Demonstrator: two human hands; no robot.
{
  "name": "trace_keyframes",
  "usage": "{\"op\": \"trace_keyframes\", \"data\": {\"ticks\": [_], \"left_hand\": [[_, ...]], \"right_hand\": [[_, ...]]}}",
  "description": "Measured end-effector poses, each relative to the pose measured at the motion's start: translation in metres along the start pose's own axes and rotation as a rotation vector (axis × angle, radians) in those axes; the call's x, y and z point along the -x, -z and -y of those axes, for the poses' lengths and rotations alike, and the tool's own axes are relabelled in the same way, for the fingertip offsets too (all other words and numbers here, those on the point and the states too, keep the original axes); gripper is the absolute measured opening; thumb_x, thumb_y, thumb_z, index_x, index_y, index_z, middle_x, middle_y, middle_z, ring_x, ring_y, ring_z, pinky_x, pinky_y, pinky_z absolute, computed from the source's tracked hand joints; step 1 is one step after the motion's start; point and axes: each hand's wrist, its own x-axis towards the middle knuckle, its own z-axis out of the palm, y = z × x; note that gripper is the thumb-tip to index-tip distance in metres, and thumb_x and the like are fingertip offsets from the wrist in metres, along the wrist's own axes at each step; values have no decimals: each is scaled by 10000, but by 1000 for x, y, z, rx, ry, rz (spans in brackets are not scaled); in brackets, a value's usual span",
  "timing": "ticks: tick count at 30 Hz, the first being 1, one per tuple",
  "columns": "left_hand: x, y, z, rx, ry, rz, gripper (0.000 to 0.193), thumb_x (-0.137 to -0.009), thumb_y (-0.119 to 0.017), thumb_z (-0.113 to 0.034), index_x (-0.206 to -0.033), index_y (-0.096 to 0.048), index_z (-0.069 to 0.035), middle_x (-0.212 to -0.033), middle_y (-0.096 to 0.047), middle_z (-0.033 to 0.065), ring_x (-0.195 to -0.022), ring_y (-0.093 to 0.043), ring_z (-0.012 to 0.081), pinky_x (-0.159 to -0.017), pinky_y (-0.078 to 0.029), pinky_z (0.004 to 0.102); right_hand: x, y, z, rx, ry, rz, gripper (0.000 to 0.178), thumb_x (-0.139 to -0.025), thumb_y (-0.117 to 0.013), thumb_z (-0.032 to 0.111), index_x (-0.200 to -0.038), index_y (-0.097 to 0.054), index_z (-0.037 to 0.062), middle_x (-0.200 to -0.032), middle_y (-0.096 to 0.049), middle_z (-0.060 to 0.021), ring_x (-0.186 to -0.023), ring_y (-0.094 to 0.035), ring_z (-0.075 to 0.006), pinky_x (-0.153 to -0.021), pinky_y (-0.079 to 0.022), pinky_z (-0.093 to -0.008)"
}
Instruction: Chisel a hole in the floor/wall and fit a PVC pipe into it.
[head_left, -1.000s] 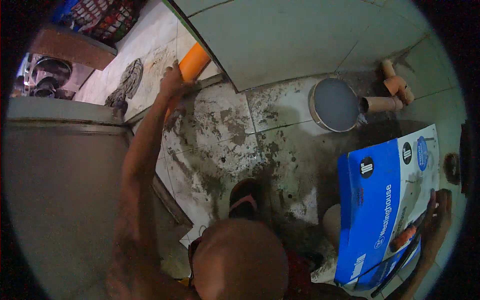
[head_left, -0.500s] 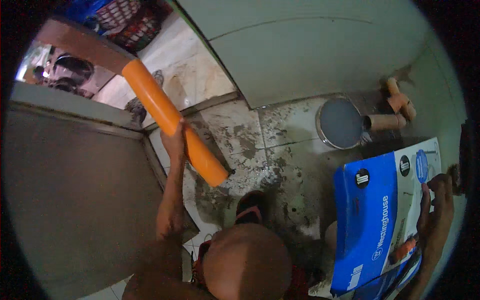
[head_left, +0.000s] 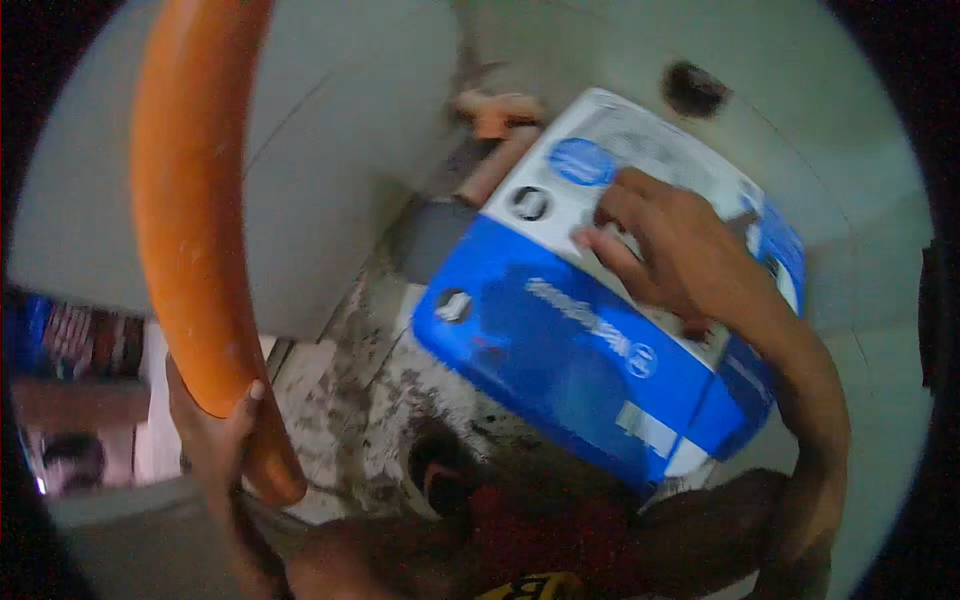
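Note:
An orange plastic pipe rises nearly upright at the left, its upper end out of view. My left hand is closed round it near the lower end. In front of me at the right is a blue and white cardboard box, tilted. My right hand is over the box's printed face, thumb and fingers bent but apart. Whether the fingertips press on the cardboard I cannot tell, as the picture is blurred.
Behind the box, short tan pipe pieces come out by the wall, beside a partly hidden grey round disc. The tiled floor is stained with dirt. A dark hole marks the green wall. A doorway lies at far left.
My view has turned right. The orange pipe has swung more upright and closer. The box fills more of the middle and covers part of the disc. My right hand has come inward over the box.

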Motion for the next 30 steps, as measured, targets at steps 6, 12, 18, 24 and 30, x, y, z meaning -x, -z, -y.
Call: {"op": "trace_keyframes", "data": {"ticks": [6,12,18,24,30], "left_hand": [[-54,-129,-166,180,-66,788,702,-702,-749,-380,-1202,-493,41,-1050,-607,153,-957,-597,247,-867,-455,341],[-47,-234,-231,270,-101,1090,720,-731,-710,-440,-1217,-499,48,-1077,-617,187,-953,-623,228,-857,-477,326],[-33,-326,-201,322,-164,1112,703,-733,-657,-485,-1170,-546,55,-1032,-638,180,-882,-638,236,-785,-491,331],[-43,-358,-180,383,-182,1209,822,-721,-663,-503,-1252,-457,89,-1117,-600,201,-975,-620,255,-815,-489,323],[-54,-355,-160,397,-302,1091,869,-673,-661,-531,-1224,-468,113,-1069,-625,228,-894,-652,286,-765,-509,331]], "right_hand": [[101,52,-117,247,-366,55,319,-891,-551,295,-855,-584,-21,-804,-597,-234,-753,-607,-402,-684,-490,-474],[140,46,-150,-29,-674,0,428,-934,-466,351,-987,-560,-64,-803,-615,-207,-778,-638,-357,-705,-512,-444],[114,-16,-171,-945,-1105,-141,597,-922,-461,486,-1262,-434,-4,-894,-589,-188,-811,-638,-279,-664,-560,-371],[86,-77,-170,-1032,-1024,-317,672,-858,-569,529,-1195,-482,-46,-991,-596,-170,-845,-626,-263,-694,-560,-380],[54,-109,-177,-970,-1048,-424,610,-842,-626,464,-1108,-532,-77,-993,-622,-162,-815,-638,-264,-720,-550,-398]]}}
